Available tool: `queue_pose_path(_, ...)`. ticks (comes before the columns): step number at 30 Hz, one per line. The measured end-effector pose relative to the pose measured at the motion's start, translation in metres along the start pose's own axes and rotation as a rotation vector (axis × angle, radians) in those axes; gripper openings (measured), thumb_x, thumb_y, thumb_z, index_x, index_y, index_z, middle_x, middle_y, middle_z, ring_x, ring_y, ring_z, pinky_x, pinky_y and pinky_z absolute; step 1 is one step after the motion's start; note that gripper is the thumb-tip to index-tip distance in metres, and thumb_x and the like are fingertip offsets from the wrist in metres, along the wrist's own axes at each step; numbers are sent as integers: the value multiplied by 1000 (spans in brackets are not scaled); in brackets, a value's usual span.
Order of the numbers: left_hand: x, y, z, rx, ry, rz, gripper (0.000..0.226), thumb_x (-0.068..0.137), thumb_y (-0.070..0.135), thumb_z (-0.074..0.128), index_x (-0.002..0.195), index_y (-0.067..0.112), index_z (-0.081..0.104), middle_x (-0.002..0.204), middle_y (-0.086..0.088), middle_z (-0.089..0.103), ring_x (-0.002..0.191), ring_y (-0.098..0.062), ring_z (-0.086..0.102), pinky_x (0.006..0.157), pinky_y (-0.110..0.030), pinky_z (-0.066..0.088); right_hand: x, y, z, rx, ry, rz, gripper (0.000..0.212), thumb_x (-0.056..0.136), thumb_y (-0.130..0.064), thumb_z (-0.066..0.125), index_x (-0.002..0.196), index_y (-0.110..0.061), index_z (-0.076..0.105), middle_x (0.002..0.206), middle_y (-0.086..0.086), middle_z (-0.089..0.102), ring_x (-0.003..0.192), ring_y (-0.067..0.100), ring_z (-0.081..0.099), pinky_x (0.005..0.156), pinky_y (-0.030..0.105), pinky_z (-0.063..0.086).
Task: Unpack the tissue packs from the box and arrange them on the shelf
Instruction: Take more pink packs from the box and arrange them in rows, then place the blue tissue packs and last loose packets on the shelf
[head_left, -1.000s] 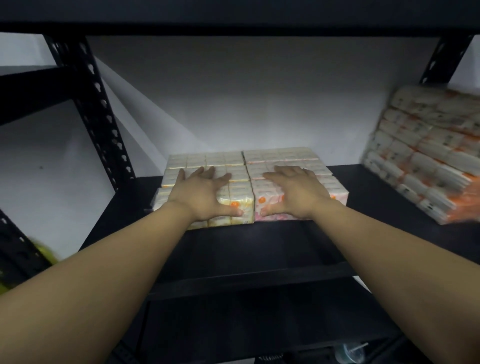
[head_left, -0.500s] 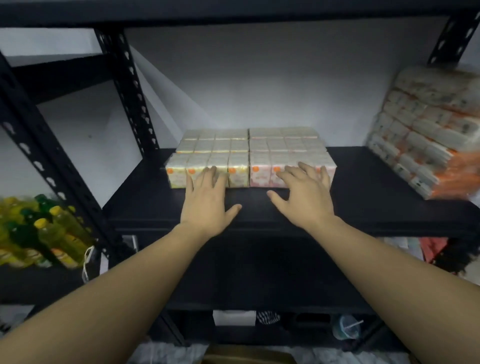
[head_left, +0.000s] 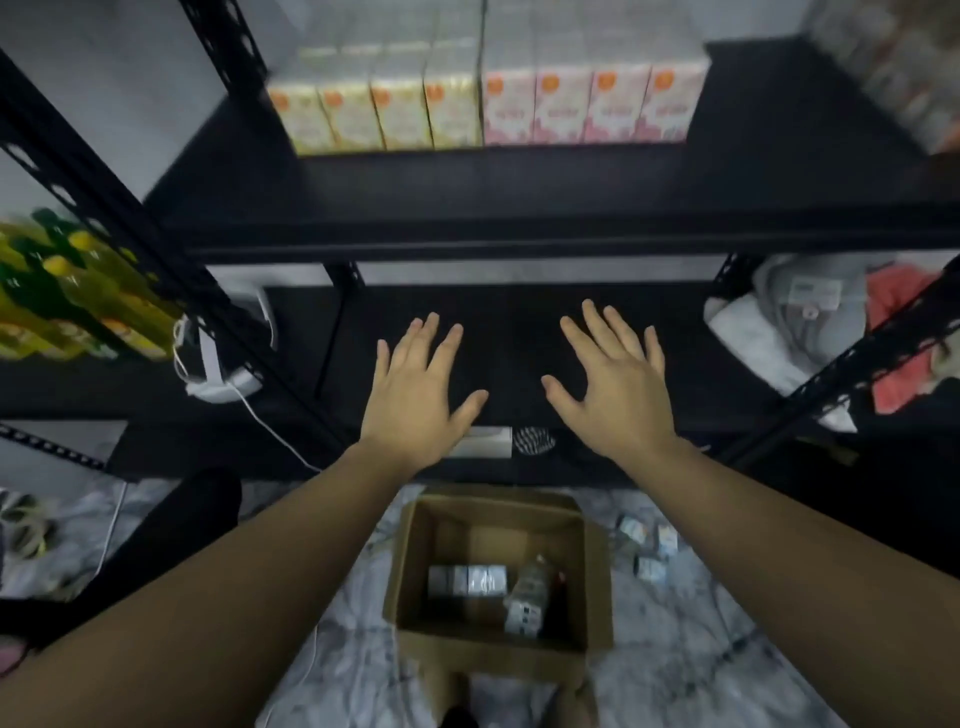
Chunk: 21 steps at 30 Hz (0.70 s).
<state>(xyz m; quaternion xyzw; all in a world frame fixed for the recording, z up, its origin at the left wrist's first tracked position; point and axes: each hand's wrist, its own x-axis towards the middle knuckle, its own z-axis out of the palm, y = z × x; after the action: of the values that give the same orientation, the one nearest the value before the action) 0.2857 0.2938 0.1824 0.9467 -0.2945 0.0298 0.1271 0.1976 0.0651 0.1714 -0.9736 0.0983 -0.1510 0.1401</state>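
Two blocks of tissue packs stand side by side on the black shelf (head_left: 519, 208): a yellow block (head_left: 379, 111) on the left and a pink block (head_left: 592, 106) on the right. My left hand (head_left: 421, 395) and my right hand (head_left: 613, 387) hover below the shelf with fingers spread, holding nothing. On the floor beneath them sits an open cardboard box (head_left: 498, 571) with a tissue pack (head_left: 467, 580) lying flat and another pack (head_left: 530, 597) tilted inside.
More stacked tissue packs (head_left: 893, 67) blur at the shelf's right end. Yellow bottles (head_left: 78, 291) sit on the left rack. Clothes (head_left: 831, 332) fill the lower shelf at right. Small packs (head_left: 644, 545) lie on the marbled floor beside the box. A white cable (head_left: 260, 421) hangs at left.
Both hands left the tissue blocks and drew back and down off the shelf. My view tilted downward, bringing the cardboard box on the floor into sight.
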Motion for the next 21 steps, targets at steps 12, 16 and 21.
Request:
queue_pose_path(12,-102,-76,234,-90,-462,-14,79,89,71,43,145,16,52,140,-9,56,130,-34,51,109,-50,44,-161,44,206,84,-579,427,72,93,-63,57,152,-21,48,148,6,57,135,33,51,104,45,50)
queue_pose_path(16,-134,-105,325,-119,-612,-46,73,87,68,51,138,17,57,128,-8,60,118,-35,57,98,-47,51,-212,53,289,157,-762,579,68,92,-66,56,149,-31,46,135,3,61,128,32,53,91,41,53)
queue_pose_path(21,-153,-140,444,-167,-744,-36,76,88,64,64,152,26,44,142,-6,55,129,-34,51,105,-49,48,-244,72,398,190,-859,700,80,85,-80,49,155,-44,32,135,7,64,118,36,62,93,41,53)
